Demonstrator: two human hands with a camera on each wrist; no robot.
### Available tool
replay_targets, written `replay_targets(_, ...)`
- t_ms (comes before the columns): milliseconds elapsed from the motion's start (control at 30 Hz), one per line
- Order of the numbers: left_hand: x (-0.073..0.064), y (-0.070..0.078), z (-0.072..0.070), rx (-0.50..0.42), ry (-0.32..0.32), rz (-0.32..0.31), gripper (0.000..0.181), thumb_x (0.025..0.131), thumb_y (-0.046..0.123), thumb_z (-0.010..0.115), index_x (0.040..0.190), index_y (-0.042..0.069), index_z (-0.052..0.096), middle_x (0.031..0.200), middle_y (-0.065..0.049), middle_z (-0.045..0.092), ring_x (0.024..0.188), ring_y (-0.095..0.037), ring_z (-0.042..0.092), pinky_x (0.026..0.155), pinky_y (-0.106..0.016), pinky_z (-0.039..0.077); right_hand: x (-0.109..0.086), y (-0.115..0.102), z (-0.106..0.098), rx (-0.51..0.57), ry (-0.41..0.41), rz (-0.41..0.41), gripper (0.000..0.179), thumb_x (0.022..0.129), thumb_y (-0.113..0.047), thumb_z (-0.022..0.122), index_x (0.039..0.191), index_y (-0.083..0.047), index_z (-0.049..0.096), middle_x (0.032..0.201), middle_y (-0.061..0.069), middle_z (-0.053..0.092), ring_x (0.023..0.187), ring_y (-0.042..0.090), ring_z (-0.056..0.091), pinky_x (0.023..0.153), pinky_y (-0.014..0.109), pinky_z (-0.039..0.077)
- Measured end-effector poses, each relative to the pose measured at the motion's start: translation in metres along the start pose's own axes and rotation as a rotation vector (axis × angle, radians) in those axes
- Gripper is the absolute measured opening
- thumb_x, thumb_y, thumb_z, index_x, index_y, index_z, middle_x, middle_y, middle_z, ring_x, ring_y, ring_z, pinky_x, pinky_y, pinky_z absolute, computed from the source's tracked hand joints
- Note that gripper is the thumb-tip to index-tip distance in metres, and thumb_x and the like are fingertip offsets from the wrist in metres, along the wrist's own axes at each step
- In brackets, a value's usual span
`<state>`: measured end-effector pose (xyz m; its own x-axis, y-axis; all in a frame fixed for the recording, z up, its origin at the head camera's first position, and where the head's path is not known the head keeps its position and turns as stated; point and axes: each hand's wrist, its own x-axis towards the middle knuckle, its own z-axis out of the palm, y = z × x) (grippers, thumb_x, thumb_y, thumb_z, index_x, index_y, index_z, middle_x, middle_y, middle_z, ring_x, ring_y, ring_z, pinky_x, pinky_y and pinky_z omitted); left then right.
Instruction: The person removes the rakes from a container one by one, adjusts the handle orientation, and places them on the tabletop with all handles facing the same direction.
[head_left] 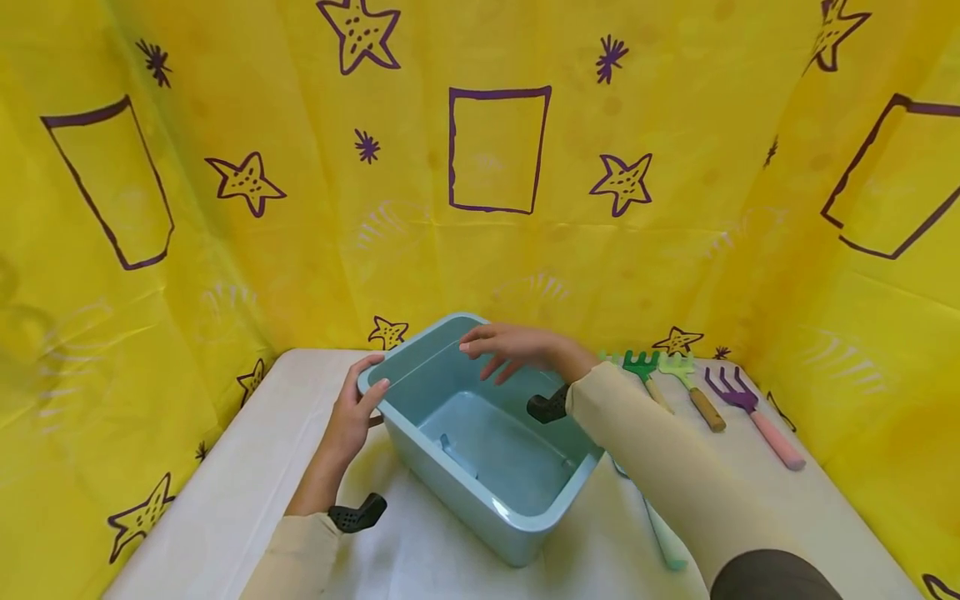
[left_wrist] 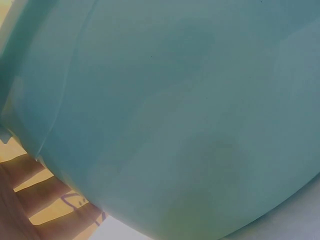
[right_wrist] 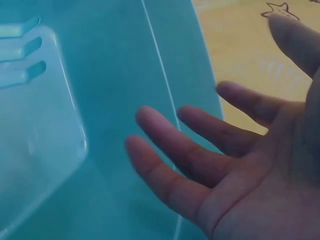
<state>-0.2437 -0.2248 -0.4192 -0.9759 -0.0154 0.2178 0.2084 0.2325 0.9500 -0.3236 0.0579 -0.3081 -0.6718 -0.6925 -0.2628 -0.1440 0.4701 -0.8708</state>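
Observation:
A light blue plastic tub (head_left: 450, 479) stands at an angle on the white table. At its far left corner my left hand (head_left: 351, 421) grips the rim, thumb on top and fingers along the outside. The left wrist view shows those fingers (left_wrist: 45, 197) against the tub's outer wall. My right hand (head_left: 517, 346) hovers over the tub's far side, palm down, fingers spread and holding nothing; the right wrist view shows its fingers (right_wrist: 170, 175) apart. Inside, small bluish shapes (head_left: 446, 446) show on the floor; I cannot tell if they are loose or moulded.
Right of the tub lie a dark green rake (head_left: 641, 364), a light green rake (head_left: 703, 406) with a wooden handle, and a purple garden fork (head_left: 765, 425) with a pink handle. A mint-handled tool (head_left: 663, 533) lies partly under my right arm. Yellow patterned cloth (head_left: 495, 250) surrounds the table.

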Motion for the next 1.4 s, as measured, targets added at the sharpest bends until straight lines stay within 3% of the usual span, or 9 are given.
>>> replay_targets(333,0.001,0.002,0.004,-0.029,-0.011,0.016,0.048,0.101,0.032,0.050,0.145,0.027,0.033,0.147,-0.013,0.039,0.125,-0.043,0.045,0.090,-0.065,0.044,0.024,0.009,0.022,0.067,-0.177,0.102,0.051,0.098,-0.037,0.057,0.137,-0.005,0.049,0.125,0.022,0.058,0.106,0.040,0.063,0.089,0.051,0.051)
replay_targets(533,0.001,0.004,0.002,-0.002,0.006,0.012,0.048,0.101,0.034,0.051,0.145,0.029,0.034,0.147,-0.011,0.039,0.126,-0.042,0.045,0.090,-0.065,0.043,0.031,0.016,0.031,0.084,-0.260,0.158,0.050,0.096,-0.038,0.059,0.135,-0.007,0.051,0.123,0.019,0.061,0.104,0.040,0.064,0.087,0.052,0.051)
replay_targets(700,0.001,0.002,0.000,-0.013,-0.001,0.002,0.048,0.101,0.034,0.050,0.145,0.028,0.033,0.148,-0.010,0.037,0.127,-0.042,0.044,0.091,-0.065,0.043,0.035,0.024,0.042,0.067,-0.395,0.251,0.051,0.096,-0.037,0.058,0.137,-0.008,0.051,0.127,0.018,0.059,0.108,0.041,0.061,0.089,0.055,0.050)
replay_targets(1033,0.000,-0.001,-0.001,-0.027,-0.001,0.004,0.047,0.101,0.035,0.051,0.145,0.028,0.034,0.147,-0.011,0.039,0.126,-0.042,0.044,0.090,-0.065,0.043,0.038,0.032,0.064,0.003,-0.534,0.436,0.047,0.095,-0.030,0.059,0.138,-0.014,0.052,0.121,0.003,0.062,0.110,0.038,0.061,0.091,0.060,0.046)
replay_targets(1267,0.002,-0.001,-0.001,-0.028,-0.004,0.009,0.047,0.101,0.033,0.051,0.145,0.028,0.034,0.148,-0.010,0.038,0.126,-0.042,0.043,0.091,-0.065,0.043,0.037,0.035,0.075,-0.167,-0.658,0.496,0.042,0.093,-0.011,0.053,0.135,-0.014,0.055,0.123,-0.001,0.058,0.113,0.031,0.058,0.096,0.059,0.043)
replay_targets(1400,0.001,-0.002,-0.001,-0.028,0.000,0.003,0.048,0.100,0.033,0.051,0.145,0.028,0.034,0.148,-0.010,0.038,0.126,-0.042,0.043,0.091,-0.065,0.043,0.038,0.036,0.079,-0.222,-0.673,0.527,0.040,0.093,-0.010,0.053,0.132,-0.017,0.057,0.121,-0.002,0.058,0.114,0.030,0.058,0.094,0.056,0.045)
